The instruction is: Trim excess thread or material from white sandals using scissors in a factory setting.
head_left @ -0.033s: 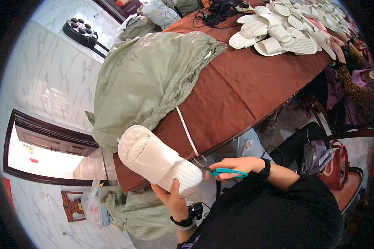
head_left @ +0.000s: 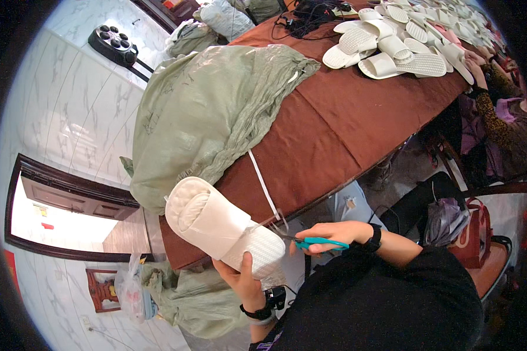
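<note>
My left hand grips the heel end of a white slide slipper, its thumb on the textured footbed. The slipper is tilted, with its toe end up and to the left. Bunched white material shows in the toe opening beneath the broad strap. My right hand is closed around the teal handles of a pair of scissors. The scissors' dark blades point left, close to the slipper's heel edge. Thin, clear-looking strands show above the blade tips; what they belong to is unclear.
A big green sack lies on the brown-covered table, with a white strip hanging over the edge. Many white slippers are piled at the far right, where another person's hand touches them. A bag rests right of me.
The thin strands above the scissors' tips have shifted slightly. Both hands and the slipper are almost where they were.
</note>
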Action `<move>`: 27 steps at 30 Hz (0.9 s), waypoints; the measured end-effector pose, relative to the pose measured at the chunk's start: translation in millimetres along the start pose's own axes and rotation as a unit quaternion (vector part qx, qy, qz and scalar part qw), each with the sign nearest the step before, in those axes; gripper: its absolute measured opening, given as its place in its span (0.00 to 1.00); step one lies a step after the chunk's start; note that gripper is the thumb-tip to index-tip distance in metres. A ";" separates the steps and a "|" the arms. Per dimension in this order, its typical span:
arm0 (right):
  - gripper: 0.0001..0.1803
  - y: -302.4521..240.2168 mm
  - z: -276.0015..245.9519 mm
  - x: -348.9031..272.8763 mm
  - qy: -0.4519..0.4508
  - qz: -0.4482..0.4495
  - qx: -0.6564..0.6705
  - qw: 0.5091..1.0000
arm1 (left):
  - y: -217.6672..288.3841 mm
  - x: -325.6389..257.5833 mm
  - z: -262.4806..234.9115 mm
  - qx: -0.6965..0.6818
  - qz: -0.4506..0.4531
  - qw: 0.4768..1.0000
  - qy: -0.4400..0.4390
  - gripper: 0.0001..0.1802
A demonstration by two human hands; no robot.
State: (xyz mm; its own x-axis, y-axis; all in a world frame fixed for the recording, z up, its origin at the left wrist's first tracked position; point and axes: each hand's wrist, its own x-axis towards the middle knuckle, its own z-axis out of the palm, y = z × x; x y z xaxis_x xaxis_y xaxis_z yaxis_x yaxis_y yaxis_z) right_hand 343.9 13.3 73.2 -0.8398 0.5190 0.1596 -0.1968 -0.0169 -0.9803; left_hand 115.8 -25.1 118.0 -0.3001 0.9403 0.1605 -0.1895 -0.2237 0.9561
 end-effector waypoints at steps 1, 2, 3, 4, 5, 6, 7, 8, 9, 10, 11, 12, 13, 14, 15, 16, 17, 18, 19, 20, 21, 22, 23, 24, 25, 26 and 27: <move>0.31 1.0 1.1 -0.6 -0.001 0.000 0.000 1.000 | -1.1 -0.3 -2.4 0.000 0.000 1.000 0.001 0.37; 0.29 1.9 2.5 -1.3 -0.004 0.000 -0.008 1.000 | -3.3 -0.4 -6.3 0.008 0.013 1.000 0.001 0.36; 0.26 3.7 1.8 -2.6 -0.006 -0.001 -0.014 1.000 | -5.6 0.5 -6.5 0.018 0.024 1.000 -0.001 0.36; 0.26 6.1 1.0 -2.9 -0.005 -0.001 -0.013 1.000 | -5.5 0.9 -4.8 0.019 0.022 1.000 -0.002 0.36; 0.29 8.7 0.0 -3.1 -0.004 -0.007 0.005 1.000 | -4.6 1.1 -2.3 0.003 0.008 1.000 -0.001 0.37; 0.31 9.9 0.9 -2.9 -0.005 -0.013 0.021 1.000 | -3.1 0.2 -1.5 -0.014 -0.004 1.000 0.000 0.38; 0.31 8.5 1.7 -2.8 -0.004 -0.013 0.021 1.000 | -1.9 -0.9 -0.2 -0.014 -0.005 1.000 0.000 0.38; 0.31 5.7 2.2 -2.5 -0.002 -0.023 0.027 0.999 | -1.0 -2.0 1.5 -0.013 -0.014 1.000 -0.001 0.37; 0.31 3.2 1.9 -1.4 0.000 -0.035 0.033 0.999 | -0.1 -2.3 2.0 -0.012 -0.021 1.000 0.000 0.37; 0.31 2.2 1.4 -1.2 -0.001 -0.035 0.033 0.999 | -0.7 -2.7 1.3 -0.012 -0.021 1.000 0.000 0.37; 0.29 1.7 0.8 -1.4 -0.011 -0.017 0.001 1.000 | -2.2 -3.1 -0.1 0.003 -0.010 1.000 0.005 0.36; 0.28 1.1 0.2 -1.4 -0.021 0.000 -0.031 0.999 | -3.4 -2.8 -1.2 0.017 0.001 1.000 0.009 0.34; 0.28 1.4 0.1 -2.2 -0.021 0.000 -0.031 0.999 | -4.4 -2.0 -2.8 0.017 0.001 1.000 0.009 0.34; 0.28 2.1 0.1 -3.6 -0.022 -0.002 -0.049 0.999 | -5.3 -0.7 -4.8 0.015 0.009 1.000 0.004 0.34; 0.29 3.0 -0.1 -5.2 -0.023 -0.005 -0.066 0.998 | -5.8 0.0 -5.7 0.013 0.017 1.000 -0.002 0.34; 0.29 3.9 -0.1 -6.3 -0.023 -0.004 -0.066 0.998 | -5.1 0.5 -5.3 0.013 0.017 1.000 -0.001 0.34; 0.29 5.0 0.1 -7.3 -0.017 -0.002 -0.086 0.996 | -3.8 1.2 -4.0 0.013 0.013 1.000 0.000 0.34; 0.29 5.4 1.1 -8.1 -0.009 0.001 -0.105 0.994 | -3.1 1.1 -3.4 0.012 0.008 1.000 0.000 0.34; 0.29 3.6 1.1 -6.8 -0.009 0.002 -0.104 0.995 | -2.7 0.6 -3.2 0.013 0.007 1.000 0.000 0.34; 0.29 -0.6 0.2 -3.7 -0.011 -0.009 -0.098 0.995 | -2.2 0.0 -3.2 0.010 -0.001 1.000 -0.005 0.34; 0.29 -3.8 -0.9 -1.9 -0.012 -0.021 -0.093 0.995 | -1.4 0.7 -2.3 0.006 -0.008 1.000 -0.013 0.34; 0.29 -1.8 -1.4 -1.7 -0.010 -0.022 -0.094 0.995 | -0.4 -0.1 -0.8 0.006 -0.007 1.000 -0.014 0.34; 0.28 2.4 -2.2 -1.2 -0.003 -0.017 -0.074 0.997 | 0.4 -2.1 1.4 0.021 -0.008 1.000 -0.004 0.34; 0.27 4.8 -2.8 -0.9 0.003 -0.011 -0.054 0.998 | 1.2 -3.6 3.0 0.037 -0.008 0.999 0.008 0.34; 0.27 4.3 -3.4 -0.6 0.003 -0.012 -0.054 0.998 | 2.4 -3.6 4.4 0.037 -0.008 0.999 0.007 0.34; 0.27 3.1 -4.4 0.0 0.017 -0.009 -0.044 0.999 | 3.5 -3.2 6.0 0.017 -0.015 1.000 0.001 0.35; 0.26 1.7 -4.3 0.6 0.029 -0.006 -0.033 0.999 | 4.3 -3.9 6.2 -0.003 -0.022 1.000 -0.003 0.36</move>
State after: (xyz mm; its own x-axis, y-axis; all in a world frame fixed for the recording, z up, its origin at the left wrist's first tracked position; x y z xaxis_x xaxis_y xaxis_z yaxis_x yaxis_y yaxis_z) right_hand 345.3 17.3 71.2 -0.8061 0.5680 0.1662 -0.1712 0.0451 -0.9842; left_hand 121.9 -28.2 123.1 -0.2848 0.9511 0.1193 -0.2074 -0.1827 0.9611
